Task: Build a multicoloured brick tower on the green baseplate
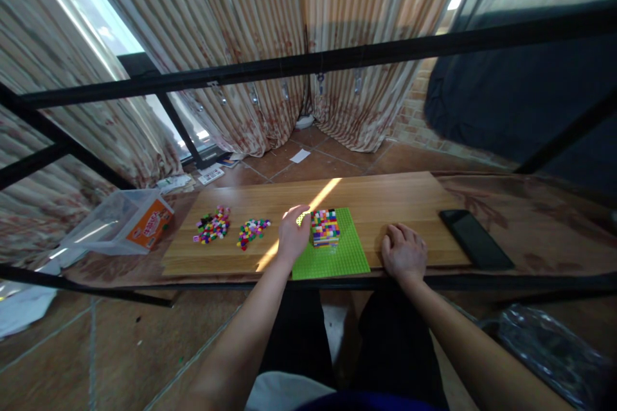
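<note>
A block of many-coloured building bricks (326,228) stands on a green studded baseplate (337,262). My left hand (292,236) is at the block's left side, with fingers curled together and fingertips close to its upper left edge. Whatever is between those fingers, if anything, is too small and too brightly lit to make out. On the wooden board (385,199), to the right of the baseplate, my right hand (405,250) rests palm down with its fingers slightly bent and nothing visible in it.
Two heaps of loose bricks, a left heap (213,226) and a nearer heap (252,232), lie left of my left hand. A clear plastic box (116,221) with an orange label stands beyond the board's left end. A dark phone (475,239) lies at the right. A black bar (299,64) crosses ahead.
</note>
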A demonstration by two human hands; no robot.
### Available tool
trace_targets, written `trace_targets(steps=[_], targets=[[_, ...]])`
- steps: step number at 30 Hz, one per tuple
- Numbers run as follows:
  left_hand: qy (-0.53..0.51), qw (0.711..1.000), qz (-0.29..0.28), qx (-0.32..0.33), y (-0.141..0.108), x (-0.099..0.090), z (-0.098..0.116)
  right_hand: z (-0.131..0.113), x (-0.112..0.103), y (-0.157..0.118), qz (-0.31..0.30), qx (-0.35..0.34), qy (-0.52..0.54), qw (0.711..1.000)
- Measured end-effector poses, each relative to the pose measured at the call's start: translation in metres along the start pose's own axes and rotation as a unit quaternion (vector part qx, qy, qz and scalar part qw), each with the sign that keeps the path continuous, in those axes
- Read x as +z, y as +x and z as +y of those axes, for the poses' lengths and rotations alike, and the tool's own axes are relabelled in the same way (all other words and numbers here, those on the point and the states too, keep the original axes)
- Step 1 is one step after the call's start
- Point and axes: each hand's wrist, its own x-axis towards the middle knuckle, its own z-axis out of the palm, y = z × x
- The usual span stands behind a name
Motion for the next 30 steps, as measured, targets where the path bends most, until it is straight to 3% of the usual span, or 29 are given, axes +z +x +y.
trace_targets(steps=[7,14,19,30], targets=[[-0.026,0.998,-0.047,-0.042,0.012,0.005,0.006,0.001,0.002,0.001,-0.002,0.001,-0.003,1.0],[-0.17,0.973,-0.083,-0.13,0.018,0.012,0.004,0.001,0.003,0.0,0.01,-0.002,-0.004,1.0],[-0.231,0.955,-0.076,-0.167,0.019,0.013,0.005,0.0,0.001,0.0,0.004,0.0,-0.01,1.0],[-0.265,0.941,-0.04,-0.209,0.018,0.02,0.003,0.0,0.002,0.0,-0.001,0.001,-0.011,1.0]])
